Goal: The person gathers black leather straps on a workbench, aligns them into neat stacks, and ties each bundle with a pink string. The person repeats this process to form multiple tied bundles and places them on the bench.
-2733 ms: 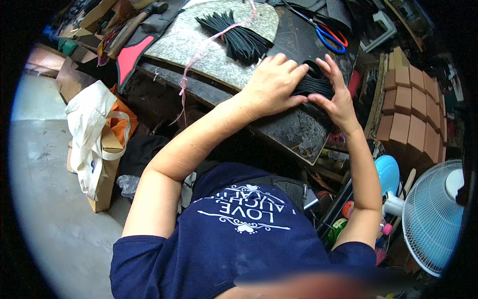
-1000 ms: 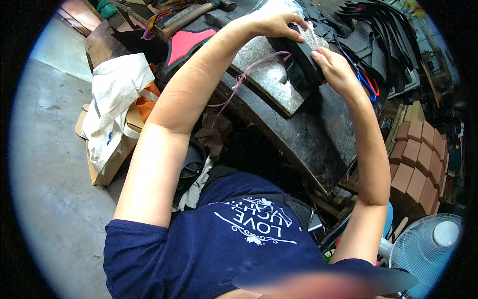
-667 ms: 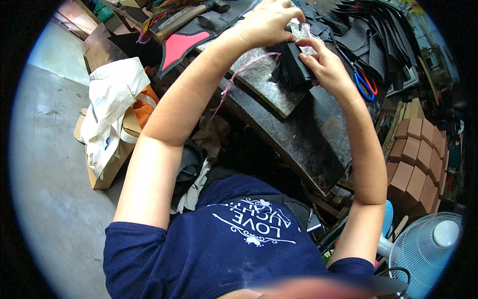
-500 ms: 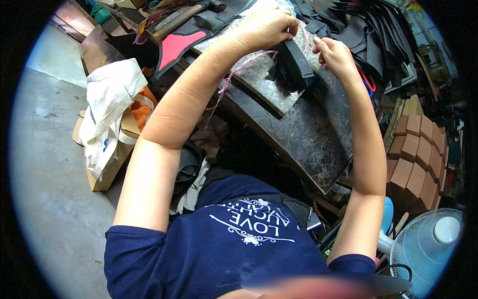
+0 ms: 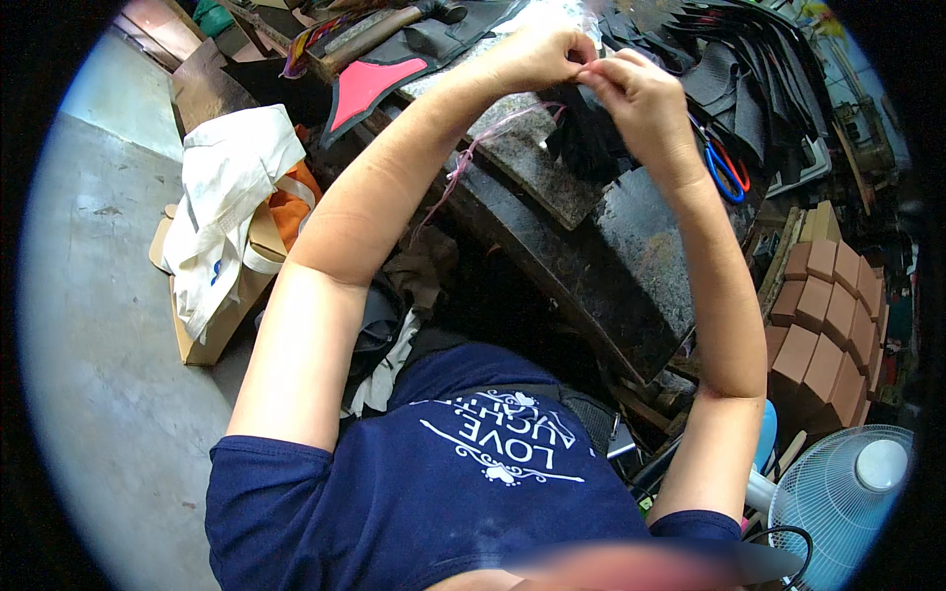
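Note:
My left hand and my right hand meet above the far part of the workbench, fingertips pinched together. What they pinch is too small to make out. Just below them lies a bundle of thin black pieces, partly covered by my right hand. A thin pink string runs from beside the bundle over the grey speckled slab and hangs past the bench's near edge.
Scissors with blue and red handles lie right of my right hand. Black sheet pieces are piled at the far right. A pink piece edged in black and a hammer lie left. Stacked brown blocks and a fan stand right.
My right hand has moved left to meet my left hand at the fingertips. It now covers part of the black bundle, whose flat dark strip no longer shows.

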`<state>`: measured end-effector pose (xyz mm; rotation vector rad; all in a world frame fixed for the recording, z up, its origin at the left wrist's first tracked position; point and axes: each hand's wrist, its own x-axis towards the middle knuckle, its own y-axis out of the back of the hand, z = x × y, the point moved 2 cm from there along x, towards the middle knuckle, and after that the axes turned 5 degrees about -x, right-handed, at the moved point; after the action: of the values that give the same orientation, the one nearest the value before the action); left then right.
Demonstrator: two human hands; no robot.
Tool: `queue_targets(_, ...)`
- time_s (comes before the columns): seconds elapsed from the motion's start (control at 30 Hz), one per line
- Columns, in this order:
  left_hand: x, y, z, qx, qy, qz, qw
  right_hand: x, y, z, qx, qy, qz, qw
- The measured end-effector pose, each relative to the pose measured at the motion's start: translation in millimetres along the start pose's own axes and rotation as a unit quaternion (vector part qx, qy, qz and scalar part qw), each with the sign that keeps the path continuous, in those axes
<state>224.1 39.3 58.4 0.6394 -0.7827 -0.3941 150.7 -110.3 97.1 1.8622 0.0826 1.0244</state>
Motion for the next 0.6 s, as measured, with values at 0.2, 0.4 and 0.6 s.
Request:
queue_targets(0.2, -45.4, 24.2, -5.2, -0.034, 0.1, 0.06, 0.993, -6.4, -7.8, -20.1, -0.046, 0.005, -0.046, 0.998)
queue_targets(0.4, -90.2, 21.1, 48.9, 0.103, 0.146, -0.049, 0.983, -4.8, -11.0, -15.6, -0.021, -0.011, -0.023, 0.999)
queue_targets(0.6, -69.0, 37.2, 103.8, 0.076, 0.072, -0.016, 0.994, -6.8, -17.8, -14.8, 0.019, 0.013, 0.04, 0.999)
